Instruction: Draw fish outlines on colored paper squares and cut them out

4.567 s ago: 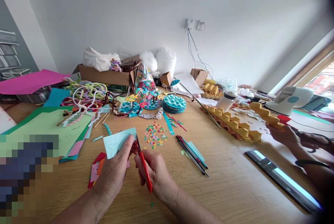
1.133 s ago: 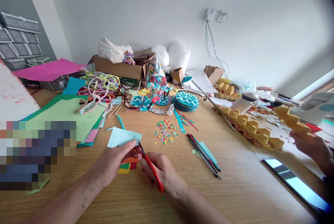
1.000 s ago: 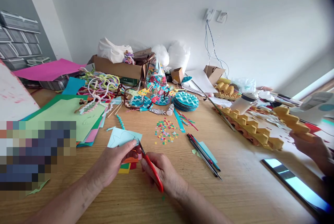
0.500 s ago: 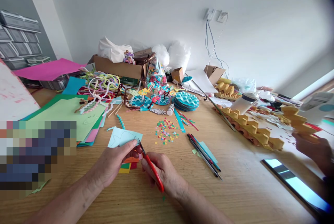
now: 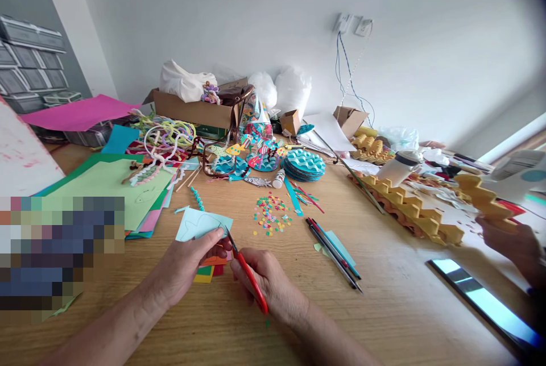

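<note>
Pink sheet [image 5: 81, 113]: spread at the far left, toward the back.
Paper stack [image 5: 106, 190]: fanned out, with a light green sheet uppermost.
Pipe cleaners [image 5: 179, 127]: heaped in many colours behind the paper stack.
Left hand [image 5: 190, 266]: a light blue card [image 5: 198, 224] is pinched near its right end, the thumb laid on top and the fingers curled beneath.
Light blue card: held over the near middle of the table [image 5: 294, 332], a curved outline drawn on it.
Coloured papers [image 5: 203, 277]: partly hidden by the left hand; yellow, green and red are shown.
Scissors [image 5: 249, 279]: pointed away, the tips set at the card's right edge; whether the blades are parted cannot be told.
Right hand [image 5: 273, 283]: curled round the red handle of the scissors.
Confetti [image 5: 271, 212]: scattered beyond the right hand.
Wavy blue discs [image 5: 303, 166]: stacked behind the confetti.
Pens [image 5: 333, 258]: laid side by side, slanting.
Yellow egg-carton strip [image 5: 396, 207]: laid slantwise.
Co-worker's hand [image 5: 509, 249]: an egg-carton piece [image 5: 485, 201] is held up in it.
</note>
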A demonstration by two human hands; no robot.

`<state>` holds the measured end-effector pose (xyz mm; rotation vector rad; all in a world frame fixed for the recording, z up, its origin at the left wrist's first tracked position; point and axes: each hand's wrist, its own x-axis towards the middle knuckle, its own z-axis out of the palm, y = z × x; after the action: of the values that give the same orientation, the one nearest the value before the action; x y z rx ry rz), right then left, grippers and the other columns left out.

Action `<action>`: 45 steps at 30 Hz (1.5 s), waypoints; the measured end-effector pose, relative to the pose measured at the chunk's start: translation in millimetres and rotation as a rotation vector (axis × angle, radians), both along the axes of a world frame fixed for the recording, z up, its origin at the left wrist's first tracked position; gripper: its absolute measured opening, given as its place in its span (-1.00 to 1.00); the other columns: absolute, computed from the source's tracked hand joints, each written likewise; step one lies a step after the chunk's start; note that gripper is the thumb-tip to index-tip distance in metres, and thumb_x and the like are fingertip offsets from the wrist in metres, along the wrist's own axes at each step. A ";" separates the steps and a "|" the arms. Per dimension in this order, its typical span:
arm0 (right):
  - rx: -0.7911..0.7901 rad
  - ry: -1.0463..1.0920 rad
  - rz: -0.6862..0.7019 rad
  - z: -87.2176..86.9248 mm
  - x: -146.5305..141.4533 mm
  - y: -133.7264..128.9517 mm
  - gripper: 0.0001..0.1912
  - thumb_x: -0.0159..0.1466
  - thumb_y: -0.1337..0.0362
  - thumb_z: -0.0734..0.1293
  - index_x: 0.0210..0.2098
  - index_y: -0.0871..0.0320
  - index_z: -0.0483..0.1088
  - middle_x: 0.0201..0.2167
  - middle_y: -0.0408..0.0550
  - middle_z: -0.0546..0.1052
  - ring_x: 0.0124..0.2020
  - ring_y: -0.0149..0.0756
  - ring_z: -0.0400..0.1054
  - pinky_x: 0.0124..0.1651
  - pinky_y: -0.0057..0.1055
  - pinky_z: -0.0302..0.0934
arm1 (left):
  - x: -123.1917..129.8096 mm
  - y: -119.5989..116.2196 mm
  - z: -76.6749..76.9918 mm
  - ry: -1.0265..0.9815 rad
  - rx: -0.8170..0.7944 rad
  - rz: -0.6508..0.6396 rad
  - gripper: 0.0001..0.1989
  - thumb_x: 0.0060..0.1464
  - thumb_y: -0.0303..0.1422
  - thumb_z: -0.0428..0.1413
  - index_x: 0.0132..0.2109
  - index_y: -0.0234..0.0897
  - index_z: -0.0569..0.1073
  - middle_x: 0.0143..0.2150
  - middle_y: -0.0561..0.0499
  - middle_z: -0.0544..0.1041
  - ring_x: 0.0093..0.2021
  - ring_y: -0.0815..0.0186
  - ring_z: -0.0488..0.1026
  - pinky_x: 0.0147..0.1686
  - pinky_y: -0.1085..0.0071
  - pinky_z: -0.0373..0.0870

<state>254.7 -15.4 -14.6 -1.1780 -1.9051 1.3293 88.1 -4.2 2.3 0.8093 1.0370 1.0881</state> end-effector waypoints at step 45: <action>0.044 -0.085 0.007 2.1 -0.7 1.1 -0.54 0.28 -0.01 0.19 -0.60 0.19 0.19 -0.69 -0.26 0.17 -0.61 -0.51 0.02 -0.55 -0.56 -0.10 | -16.4 7.6 -8.3 0.086 0.063 -0.058 -0.79 -0.08 -0.22 0.23 -0.39 -0.30 0.56 -0.41 -0.04 0.61 -0.35 0.21 0.52 -0.29 0.36 0.46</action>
<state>254.0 -14.3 -12.5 -1.2246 -1.9901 1.2525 71.6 3.4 -6.0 0.9382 1.0496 1.0485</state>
